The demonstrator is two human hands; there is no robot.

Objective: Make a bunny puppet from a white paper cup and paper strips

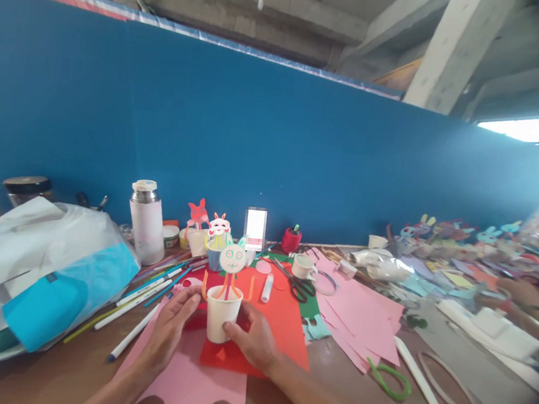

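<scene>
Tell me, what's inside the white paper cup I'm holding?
A reddish stem and orange strips show in the cup, below the rabbit-face cutout. Its front wall hides their lower ends and the bottom.

Paper cup (221, 323): plain white. Rabbit-face cutout (233, 259): white, green line-drawn face, green ear markings. Curved strips (251, 288): orange. Large sheet (281, 329): red. Stacked sheets (359, 310): pink. Thermos (146, 232): pale pinkish-white body, silver neck, off-white lid. Glue stick (267, 288): white. Fox-like cutout (198, 212): red. Pipe-cleaner loop (408, 387): bright green. Marker (134, 333): white barrel, dark blue end. Flat pack, far left (66, 288): bright cyan. Partition (266, 126): solid blue. Worktop (334, 374): brown.
</scene>
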